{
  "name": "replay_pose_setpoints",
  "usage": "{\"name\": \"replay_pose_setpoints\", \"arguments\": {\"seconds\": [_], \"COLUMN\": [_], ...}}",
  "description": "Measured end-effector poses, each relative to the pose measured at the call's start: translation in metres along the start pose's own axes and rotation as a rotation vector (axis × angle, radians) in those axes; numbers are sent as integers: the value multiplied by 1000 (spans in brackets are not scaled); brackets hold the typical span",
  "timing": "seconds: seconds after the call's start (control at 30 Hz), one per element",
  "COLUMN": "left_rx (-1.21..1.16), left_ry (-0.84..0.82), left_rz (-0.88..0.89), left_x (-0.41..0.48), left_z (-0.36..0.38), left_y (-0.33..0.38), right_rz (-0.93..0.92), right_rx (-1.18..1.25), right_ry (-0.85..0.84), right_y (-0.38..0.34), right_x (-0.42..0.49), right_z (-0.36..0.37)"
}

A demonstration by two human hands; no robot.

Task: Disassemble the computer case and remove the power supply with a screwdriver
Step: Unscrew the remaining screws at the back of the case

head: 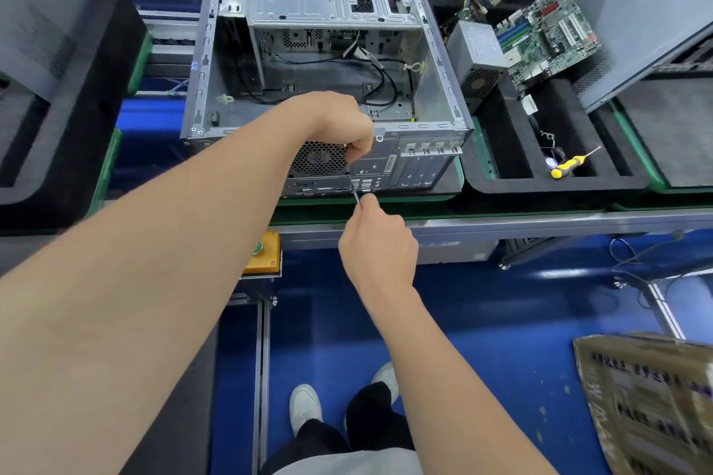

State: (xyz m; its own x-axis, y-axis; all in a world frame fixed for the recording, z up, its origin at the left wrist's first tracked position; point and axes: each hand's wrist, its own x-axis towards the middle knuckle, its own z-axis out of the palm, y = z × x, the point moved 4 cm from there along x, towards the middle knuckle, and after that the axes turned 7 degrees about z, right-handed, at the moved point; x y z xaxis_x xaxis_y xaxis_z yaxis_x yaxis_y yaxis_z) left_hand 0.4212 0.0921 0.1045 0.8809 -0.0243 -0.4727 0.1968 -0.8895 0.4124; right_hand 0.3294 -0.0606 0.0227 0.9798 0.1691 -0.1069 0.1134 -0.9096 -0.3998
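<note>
The case (200, 62) lies open on the table (540, 222), its rear panel facing the person. The left grip (347, 127) reaches over the case's rear edge, with curled fingertips closed on the upper end of a thin screwdriver (354, 187) beside the fan grille. The right grip (376, 239), just below, pinches the shaft's lower end; the handle is hidden. The power supply (476, 50) stands outside the case, to its right, in a black tray (513, 181) beside a motherboard (548, 35). A yellow screwdriver (571, 166) lies in the tray's front.
</note>
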Motion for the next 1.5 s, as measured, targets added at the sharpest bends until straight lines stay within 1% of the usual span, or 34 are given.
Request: {"name": "replay_pose_setpoints", "arguments": {"seconds": [0.03, 0.07, 0.13, 0.2, 0.3, 0.33, 0.4, 0.47, 0.57, 0.6, 0.63, 0.67, 0.7, 0.73, 0.77, 0.8, 0.83, 0.9, 0.93, 0.97, 1.03, 1.07, 1.1, 1.13, 1.17, 1.3, 1.4, 1.5], "left_rx": [-3, -7, -15, -25, -29, -31, -35, -34, -27, -22, -16, -8, -2, 4, 8, 13, 16, 19, 20, 21, 19, 16, 14, 12, 9, -6, -15, -26], "left_ry": [3, 5, 8, 9, 8, 8, 7, 10, 9, 6, 5, 4, 5, 6, 6, 5, 4, 2, 3, 2, 0, 2, 4, 5, 7, 2, 18, 15], "left_rz": [-1, 0, 4, 7, 11, 13, 14, 10, 10, 12, 13, 15, 14, 13, 10, 8, 7, 7, 7, 7, 10, 11, 13, 17, 22, 21, 13, 13], "left_x": [0, 0, 0, 0, -1, -2, -2, -2, -3, -4, -4, -4, -3, -3, -3, -3, -2, -2, -2, -2, -2, -2, -2, -3, -3, -7, -7, -8], "left_z": [0, 0, 1, 1, 0, 0, 0, -1, -1, -1, -1, -1, -1, -1, -1, -1, -1, -1, -1, -1, -1, -1, -1, -1, -1, -1, -1, -1], "left_y": [0, 0, -1, -1, 0, 0, 1, 1, 2, 2, 2, 3, 3, 2, 2, 2, 1, 1, 1, 1, 1, 1, 1, 2, 3, 4, 3, 4], "right_rz": [10, 28, 42, 115, 411, 462, 476, 445, 426, 436, 456, 486, 509, 542, 565, 568, 555, 518, 465, 364, 132, 51, 34, 33, 60, 129, 254, 434], "right_rx": [-21, 12, 210, 501, 855, 941, 1136, 1369, 1561, 1649, 1790, 1944, 2057, 2109, 2114, 2064, 1980, 1724, 1533, 1256, 495, 190, 36, 1, 29, 355, 651, 1033], "right_ry": [49, 70, 37, -98, -362, -455, -642, -811, -1020, -1103, -1198, -1266, -1286, -1278, -1262, -1208, -1130, -913, -754, -567, -143, 29, 132, 164, 152, 32, -195, -535], "right_y": [-4, -3, 3, 9, 21, 24, 27, 30, 32, 30, 27, 24, 21, 18, 16, 14, 14, 19, 23, 24, 20, 14, 8, 4, 7, 23, 29, 34], "right_x": [-3, -4, -3, 2, 9, 10, 10, 10, 4, 1, -3, -6, -8, -10, -10, -11, -10, -7, -3, -1, -2, -5, -10, -13, -11, 2, 10, 12], "right_z": [1, 4, 6, 7, 12, 14, 17, 19, 25, 28, 30, 32, 33, 37, 41, 43, 43, 40, 36, 29, 15, 11, 8, 7, 10, 11, 14, 21]}}
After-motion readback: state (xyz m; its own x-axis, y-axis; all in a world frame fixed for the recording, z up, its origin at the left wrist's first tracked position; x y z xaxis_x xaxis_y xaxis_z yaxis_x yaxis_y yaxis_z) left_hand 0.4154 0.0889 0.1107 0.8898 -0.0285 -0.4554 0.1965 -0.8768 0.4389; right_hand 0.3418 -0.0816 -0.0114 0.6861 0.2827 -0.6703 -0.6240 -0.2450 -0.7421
